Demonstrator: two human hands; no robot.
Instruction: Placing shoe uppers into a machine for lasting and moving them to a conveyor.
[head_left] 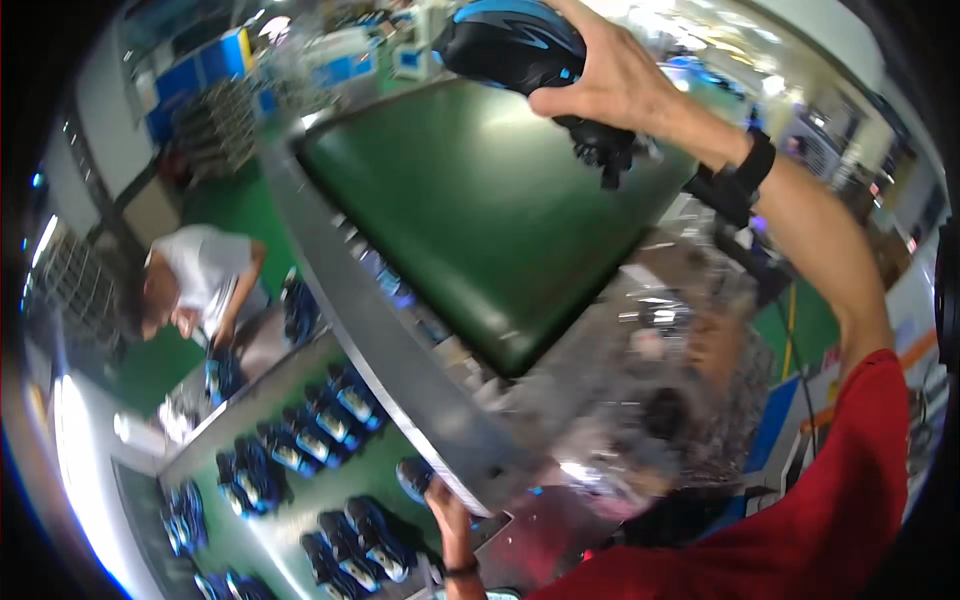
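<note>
My right hand [610, 85] is raised high over the green conveyor belt [470, 210]. It grips a black shoe with blue trim [515, 45], thumb on one side. A dark knobby piece [603, 150] shows just below that hand; what it is I cannot make out. Low in the middle, my left hand [450, 515] is closed on another dark blue shoe [414, 478], beside the corner of the metal frame [400, 370]. That shoe is partly hidden by the fingers and the frame.
Several pairs of black and blue shoes [310, 435] stand on a lower green surface at left. A person in a white shirt [205, 270] bends over shoes there. Blurred clear plastic wrapping [640, 400] lies right of the belt. Racks [220, 125] stand further back.
</note>
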